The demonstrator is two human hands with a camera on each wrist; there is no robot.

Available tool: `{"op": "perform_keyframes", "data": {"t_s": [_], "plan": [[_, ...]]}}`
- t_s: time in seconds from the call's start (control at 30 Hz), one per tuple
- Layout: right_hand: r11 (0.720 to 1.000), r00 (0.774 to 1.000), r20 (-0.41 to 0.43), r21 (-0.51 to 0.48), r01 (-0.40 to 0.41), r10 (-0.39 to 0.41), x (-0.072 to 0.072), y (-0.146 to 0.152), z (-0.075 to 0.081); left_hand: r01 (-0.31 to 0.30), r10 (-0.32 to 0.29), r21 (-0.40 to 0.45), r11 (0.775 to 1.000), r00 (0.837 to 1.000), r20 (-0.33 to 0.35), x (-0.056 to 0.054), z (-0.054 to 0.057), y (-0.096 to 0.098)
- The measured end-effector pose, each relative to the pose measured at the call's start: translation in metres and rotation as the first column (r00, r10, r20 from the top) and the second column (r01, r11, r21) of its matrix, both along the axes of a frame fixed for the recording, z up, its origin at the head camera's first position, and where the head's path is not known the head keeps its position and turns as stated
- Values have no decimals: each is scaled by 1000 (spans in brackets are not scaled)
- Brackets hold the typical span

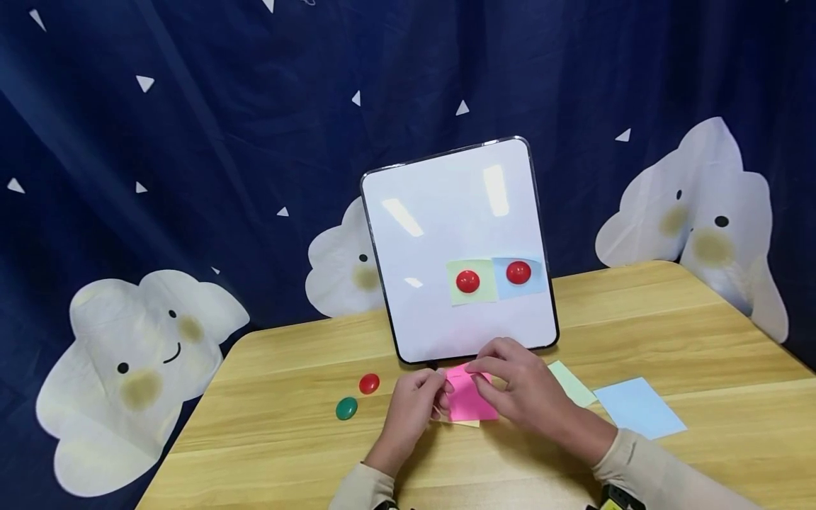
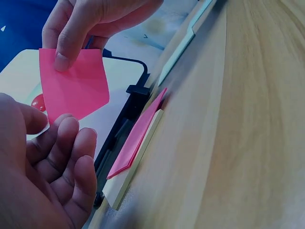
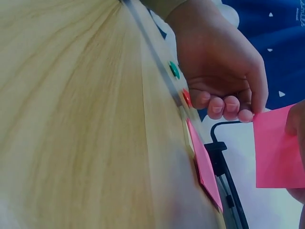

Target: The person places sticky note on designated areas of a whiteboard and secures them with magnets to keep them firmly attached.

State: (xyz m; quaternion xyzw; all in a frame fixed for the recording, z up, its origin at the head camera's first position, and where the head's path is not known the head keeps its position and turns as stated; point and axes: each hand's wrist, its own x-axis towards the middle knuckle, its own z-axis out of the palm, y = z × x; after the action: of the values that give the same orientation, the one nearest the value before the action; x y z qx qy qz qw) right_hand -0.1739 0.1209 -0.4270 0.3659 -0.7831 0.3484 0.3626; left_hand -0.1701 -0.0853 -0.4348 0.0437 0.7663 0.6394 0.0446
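Observation:
Both hands hold one pink sticky note [image 2: 78, 90] by its edges, above the table. My left hand [image 1: 413, 405] pinches one corner between thumb and forefinger, its other fingers loosely curled. My right hand [image 1: 525, 386] grips the opposite side, and in the left wrist view its thumb [image 2: 66, 50] lies flat on the note. Below them, a pink sticky-note pad [image 3: 205, 167] rests on a pale yellow pad [image 2: 138, 164], in front of the whiteboard. The right wrist view shows the left hand [image 3: 221, 71] at the note's corner; the right hand is mostly cut off there.
A small whiteboard [image 1: 440, 212] leans upright, with a green note [image 1: 477, 297] and a blue note [image 1: 535, 287] under red magnets. Loose red [image 1: 369, 384] and green [image 1: 346, 409] magnets lie at left. Green [image 1: 571, 384] and blue [image 1: 640, 409] notes lie at right.

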Motion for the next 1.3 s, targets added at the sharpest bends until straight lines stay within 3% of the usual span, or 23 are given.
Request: {"op": "perform_keyframes", "data": {"t_s": [0.27, 0.47, 0.63, 0.9, 1.17, 1.3], "plan": [[999, 999, 46, 52, -2, 0, -1, 1, -1, -20, 20, 7, 1000, 1000, -23, 1, -1, 1], [994, 998, 56, 109, 9, -15, -1, 0, -2, -25, 23, -48, 999, 999, -44, 1, -2, -1], [993, 990, 136, 120, 18, -34, 2, 1, -1, -28, 23, -81, 996, 998, -60, 0, -3, -1], [994, 949, 296, 68, 90, -107, 0, 8, 2, -23, 21, -43, 999, 998, -55, 0, -3, -1], [988, 886, 443, -4, 156, -138, -6, 12, -1, 12, -11, 12, 1000, 998, -63, 1, -4, -1], [986, 846, 521, -46, 160, -113, -7, 11, 0, 49, -47, 32, 998, 996, -77, 0, -4, 0]]}}
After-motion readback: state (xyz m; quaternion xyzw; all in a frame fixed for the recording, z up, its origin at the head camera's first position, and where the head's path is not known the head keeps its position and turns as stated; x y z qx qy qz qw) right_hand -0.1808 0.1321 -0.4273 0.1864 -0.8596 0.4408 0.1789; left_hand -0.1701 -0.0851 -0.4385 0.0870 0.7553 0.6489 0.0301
